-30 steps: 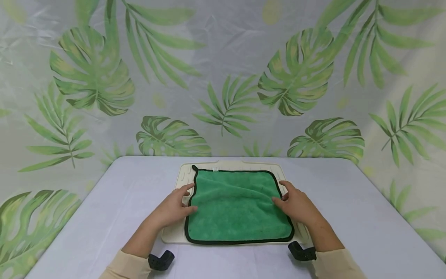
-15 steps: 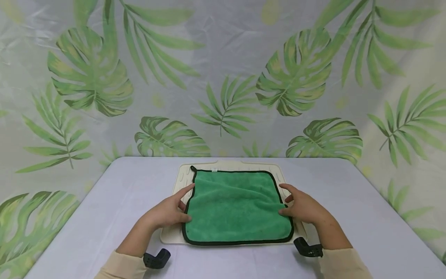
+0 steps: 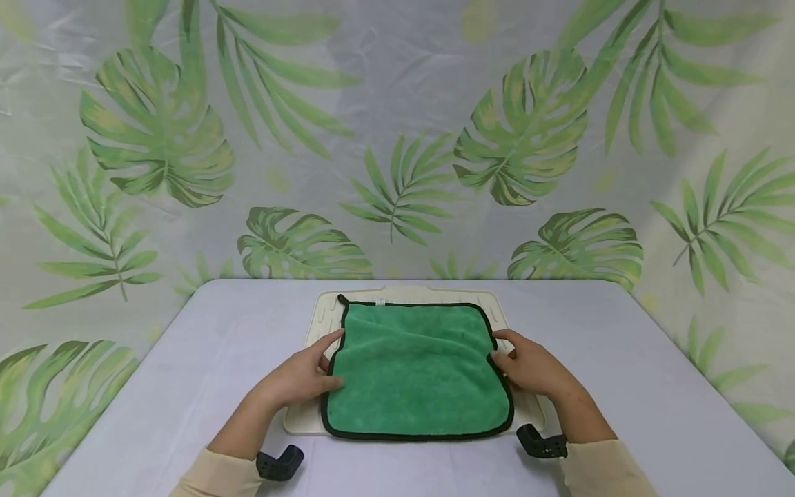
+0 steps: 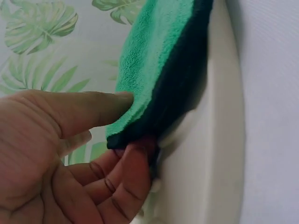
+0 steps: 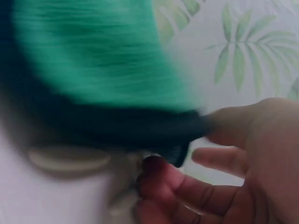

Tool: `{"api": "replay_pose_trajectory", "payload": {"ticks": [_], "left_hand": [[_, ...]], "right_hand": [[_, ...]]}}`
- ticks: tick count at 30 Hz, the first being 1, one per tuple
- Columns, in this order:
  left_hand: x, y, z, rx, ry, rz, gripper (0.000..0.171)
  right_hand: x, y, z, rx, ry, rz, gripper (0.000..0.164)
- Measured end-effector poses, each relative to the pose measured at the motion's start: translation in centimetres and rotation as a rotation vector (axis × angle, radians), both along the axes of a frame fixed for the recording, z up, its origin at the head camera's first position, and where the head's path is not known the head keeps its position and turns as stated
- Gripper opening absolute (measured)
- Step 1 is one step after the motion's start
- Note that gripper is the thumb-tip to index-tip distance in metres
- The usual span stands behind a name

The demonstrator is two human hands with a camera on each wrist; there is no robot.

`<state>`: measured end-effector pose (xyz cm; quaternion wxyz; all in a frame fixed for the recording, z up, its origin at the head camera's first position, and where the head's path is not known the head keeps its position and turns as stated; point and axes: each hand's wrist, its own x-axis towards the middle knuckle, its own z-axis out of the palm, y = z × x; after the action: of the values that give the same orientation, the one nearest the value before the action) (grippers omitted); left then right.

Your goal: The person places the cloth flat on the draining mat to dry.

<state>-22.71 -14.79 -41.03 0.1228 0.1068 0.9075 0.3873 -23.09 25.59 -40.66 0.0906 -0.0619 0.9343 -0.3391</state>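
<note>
A green plush towel (image 3: 416, 379) with a black border lies spread over a cream ridged board (image 3: 307, 419). My left hand (image 3: 301, 376) holds the towel's left edge. In the left wrist view the thumb lies on the green pile and curled fingers (image 4: 133, 179) are under the black border. At the opposite edge my right hand (image 3: 531, 362) pinches the border, which bends inward there. The right wrist view is blurred, with the thumb (image 5: 229, 126) at the border and fingers below it. What lies under the towel is hidden.
The board's ridged rim shows past the towel at the back and sides. White cloth (image 3: 621, 386) covers the table. A leaf-print curtain (image 3: 397, 138) hangs behind its far edge. Both wrists wear black camera mounts (image 3: 281, 462).
The right hand has shifted left, and the towel's right border has moved inward with it. The left hand has slid slightly toward the near left, with its thumb still over the towel.
</note>
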Motion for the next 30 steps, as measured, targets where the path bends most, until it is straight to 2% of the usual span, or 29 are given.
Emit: {"api": "replay_pose_trajectory", "payload": {"ticks": [6,11,13,16,19,21,23,26,30], "left_hand": [[-0.1,0.3,-0.4,0.025,0.023,0.005,0.083],[-0.2,0.3,-0.5,0.03,0.015,0.007,0.081],[-0.2,0.3,-0.6,0.036,0.012,0.002,0.08],[-0.2,0.2,-0.7,0.039,0.021,0.0,0.079],[-0.3,0.3,-0.7,0.037,0.052,0.016,0.076],[-0.3,0.4,-0.7,0.028,0.074,0.037,0.075],[-0.4,0.4,-0.7,0.024,0.087,0.049,0.074],[-0.6,0.4,-0.8,0.039,0.09,0.061,0.072],[-0.6,0.5,-1.3,0.146,0.071,0.042,0.069]], "right_hand": [[-0.3,-0.4,-0.2,-0.138,-0.009,-0.053,0.043],[-0.2,-0.6,-0.1,-0.244,-0.011,-0.105,0.045],[-0.2,-0.7,-0.1,-0.224,0.019,-0.121,0.04],[-0.3,-0.8,-0.4,-0.121,0.1,-0.131,0.031],[-0.5,-0.9,-0.9,-0.026,0.222,-0.154,0.023],[-0.6,-0.9,-1.1,-0.002,0.253,-0.17,0.021],[-0.6,-0.8,-1.1,0.016,0.243,-0.151,0.025],[-0.6,-0.8,-1.0,0.007,0.165,-0.104,0.035],[-0.6,-0.9,-1.3,-0.025,0.156,-0.09,0.037]]}}
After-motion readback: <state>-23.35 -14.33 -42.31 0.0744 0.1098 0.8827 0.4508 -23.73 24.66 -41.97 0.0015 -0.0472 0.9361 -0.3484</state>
